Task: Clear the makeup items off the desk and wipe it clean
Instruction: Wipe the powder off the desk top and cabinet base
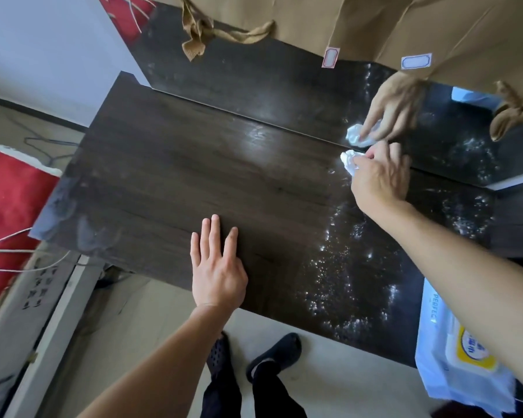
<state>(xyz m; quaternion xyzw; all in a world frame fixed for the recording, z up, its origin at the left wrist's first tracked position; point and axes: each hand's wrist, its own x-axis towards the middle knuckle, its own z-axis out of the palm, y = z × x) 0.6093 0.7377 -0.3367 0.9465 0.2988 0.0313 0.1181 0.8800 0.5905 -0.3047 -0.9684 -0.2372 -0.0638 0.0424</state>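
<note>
Item one, as I see it: crumpled white wipe (349,164), soft and wadded, at the far right of the desk (178,176) where it meets the glossy back panel (254,79). My right hand (378,179) pinches it, fingers curled round the wad, arm reaching forward. The desk is a dark wood-grain slab, flat, with glistening wet specks (344,267) on its right half. My left hand (218,273) rests palm-down near the front edge, fingers straight. A soft blue-and-white wet-wipe pack (453,357) lies at the near right corner. Creased brown paper bags (435,25) are behind.
</note>
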